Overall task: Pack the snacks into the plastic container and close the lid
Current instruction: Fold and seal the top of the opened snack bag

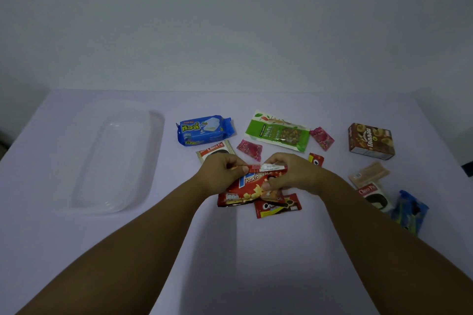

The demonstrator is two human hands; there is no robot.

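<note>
Fingers [231, 170] of both hands pinch the top edge of the red potato-snack bag [252, 188], which lies on the surface [256, 250]. Well left of the fingers sits the clear plastic container [156, 135], stiff-looking and light. Small wrapped snacks lie around the fingers. The bag looks light, crinkly and crushable; gripping its sealed edges seems safest.

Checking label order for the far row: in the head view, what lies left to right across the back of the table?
Clear plastic container → blue wafer pack → green nuts pouch → pink candy wrapper → brown snack box. Left out: snacks nearer the hands, which overlap.
</note>
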